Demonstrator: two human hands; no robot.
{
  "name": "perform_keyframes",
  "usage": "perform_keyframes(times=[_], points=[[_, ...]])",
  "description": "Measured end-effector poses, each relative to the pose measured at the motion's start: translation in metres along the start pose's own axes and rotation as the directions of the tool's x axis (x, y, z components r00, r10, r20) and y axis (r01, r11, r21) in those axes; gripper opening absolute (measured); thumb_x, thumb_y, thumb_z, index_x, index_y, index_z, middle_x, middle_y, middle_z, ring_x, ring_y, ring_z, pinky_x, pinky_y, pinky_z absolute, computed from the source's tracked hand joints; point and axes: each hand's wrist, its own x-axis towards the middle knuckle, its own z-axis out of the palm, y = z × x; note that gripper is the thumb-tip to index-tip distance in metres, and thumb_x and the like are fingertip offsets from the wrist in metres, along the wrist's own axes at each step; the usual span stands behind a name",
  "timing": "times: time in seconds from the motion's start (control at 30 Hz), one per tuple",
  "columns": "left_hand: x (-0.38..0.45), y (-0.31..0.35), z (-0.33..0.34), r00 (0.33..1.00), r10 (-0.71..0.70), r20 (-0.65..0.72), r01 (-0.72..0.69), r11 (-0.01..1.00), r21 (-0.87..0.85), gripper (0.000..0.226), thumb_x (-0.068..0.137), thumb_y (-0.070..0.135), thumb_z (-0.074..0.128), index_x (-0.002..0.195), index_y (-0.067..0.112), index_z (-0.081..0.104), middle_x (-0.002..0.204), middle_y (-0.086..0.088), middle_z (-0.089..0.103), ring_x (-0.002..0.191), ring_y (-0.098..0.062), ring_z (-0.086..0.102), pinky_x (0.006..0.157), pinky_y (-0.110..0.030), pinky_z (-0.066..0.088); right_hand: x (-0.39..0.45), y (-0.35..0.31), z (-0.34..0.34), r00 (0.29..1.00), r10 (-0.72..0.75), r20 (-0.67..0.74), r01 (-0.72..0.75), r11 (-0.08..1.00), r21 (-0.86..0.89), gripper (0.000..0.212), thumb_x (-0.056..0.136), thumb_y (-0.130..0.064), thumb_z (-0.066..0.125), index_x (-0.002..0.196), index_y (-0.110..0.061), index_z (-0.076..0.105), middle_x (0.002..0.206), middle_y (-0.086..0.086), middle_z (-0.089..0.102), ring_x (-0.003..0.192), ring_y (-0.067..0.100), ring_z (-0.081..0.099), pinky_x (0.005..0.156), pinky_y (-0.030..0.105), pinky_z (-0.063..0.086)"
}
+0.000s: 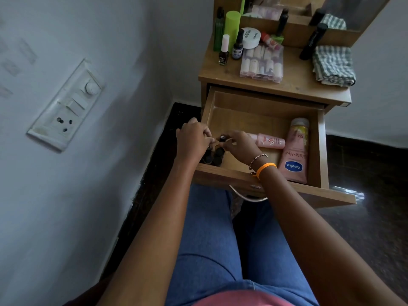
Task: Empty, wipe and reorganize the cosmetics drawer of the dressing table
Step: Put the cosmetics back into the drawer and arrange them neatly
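Drawer point(262, 111) open. Your left hand point(194, 140) and right hand point(238, 144) pinch small dark bottles point(215, 154) at its front-left corner. Risk: crowded upright bottles topple if nudged.

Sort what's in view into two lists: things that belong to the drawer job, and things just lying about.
Job: drawer; small dark bottles under both hands; Vaseline tube; pink bottle; nail kit box; white jar; green bottle; checked cloth.

Lying about: wall switchboard; mirror.
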Motion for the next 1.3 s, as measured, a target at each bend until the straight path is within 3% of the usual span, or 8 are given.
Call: perform_keyframes(times=[0.13,0.27,0.47,0.63,1.03,1.1,1.2,1.3], points=[[0.000,0.001,0.000,1.000,-0.015,-0.003,0.015,1.000,-0.010,0.015,0.075,0.027,0.077,0.081,0.016,0.069,0.090,0.007,0.046,0.090,-0.016,0.056,0.090,-0.039,0.041,-0.003,0.001,-0.005,0.998,0.061,0.006,-0.061,0.983,0.175,0.026,0.088,-0.030,0.061,0.101,-0.009,0.067,0.089,0.002,0.065,0.084,0.017,0.063,0.075,0.030,0.052],[0.001,0.000,0.001,1.000,-0.025,-0.012,0.025,0.999,-0.039,0.016,0.075,0.028,0.077,0.081,0.016,0.068,0.089,0.008,0.046,0.085,-0.010,0.049,0.091,-0.038,0.036,-0.008,-0.002,-0.008,0.984,0.169,-0.052,-0.143,0.932,0.333,0.039,0.097,-0.036,0.042,0.108,-0.004,0.062,0.099,0.011,0.062,0.082,0.017,0.057,0.067,0.024,0.050],[0.003,-0.004,0.002,0.999,-0.033,0.008,0.034,0.994,-0.105,0.012,0.075,0.026,0.077,0.081,0.017,0.073,0.088,0.008,0.047,0.081,-0.009,0.049,0.091,-0.046,0.043,-0.004,-0.004,-0.001,0.966,0.249,0.076,-0.257,0.957,0.133,0.042,0.099,-0.032,0.037,0.106,0.000,0.064,0.101,0.024,0.067,0.090,0.034,0.067,0.090,0.050,0.050],[0.002,-0.003,0.002,0.999,-0.035,0.016,0.037,0.996,-0.087,0.011,0.078,0.025,0.074,0.079,0.015,0.071,0.098,0.003,0.053,0.093,-0.014,0.055,0.094,-0.043,0.042,-0.005,-0.011,0.000,0.958,0.249,0.143,-0.271,0.948,0.164,0.041,0.098,-0.031,0.040,0.105,0.002,0.064,0.104,0.024,0.067,0.093,0.033,0.067,0.092,0.050,0.050],[0.002,-0.006,0.003,0.998,-0.044,0.049,0.051,0.986,-0.158,0.009,0.087,0.017,0.065,0.083,0.014,0.073,0.098,0.005,0.049,0.092,-0.012,0.053,0.093,-0.043,0.046,-0.008,-0.012,-0.002,0.949,0.237,0.207,-0.282,0.933,0.225,0.036,0.100,-0.023,0.035,0.118,-0.002,0.058,0.117,0.025,0.060,0.093,0.028,0.061,0.094,0.044,0.050],[0.003,-0.007,0.003,0.997,-0.066,0.043,0.074,0.975,-0.212,0.011,0.089,0.015,0.062,0.086,0.013,0.073,0.098,0.004,0.050,0.095,-0.015,0.056,0.089,-0.035,0.048,-0.007,-0.012,-0.002,0.947,0.244,0.211,-0.293,0.925,0.243,0.035,0.100,-0.021,0.035,0.117,0.000,0.057,0.119,0.026,0.058,0.096,0.032,0.061,0.095,0.045,0.050],[0.003,-0.007,0.002,0.996,-0.083,0.042,0.091,0.968,-0.235,0.012,0.090,0.012,0.061,0.090,0.011,0.073,0.101,0.001,0.052,0.092,-0.011,0.055,0.073,-0.012,0.041,-0.007,-0.011,-0.003,0.940,0.252,0.230,-0.306,0.921,0.239,0.035,0.100,-0.022,0.037,0.113,0.004,0.058,0.119,0.028,0.059,0.099,0.034,0.062,0.097,0.049,0.047],[0.003,-0.007,0.003,0.997,-0.071,0.040,0.078,0.971,-0.224,0.014,0.091,0.011,0.059,0.092,0.009,0.073,0.107,-0.004,0.054,0.091,-0.008,0.053,0.065,-0.009,0.036,-0.008,-0.012,-0.005,0.938,0.242,0.249,-0.301,0.924,0.236,0.036,0.100,-0.020,0.037,0.114,0.006,0.057,0.120,0.031,0.055,0.091,0.025,0.058,0.099,0.050,0.045]])
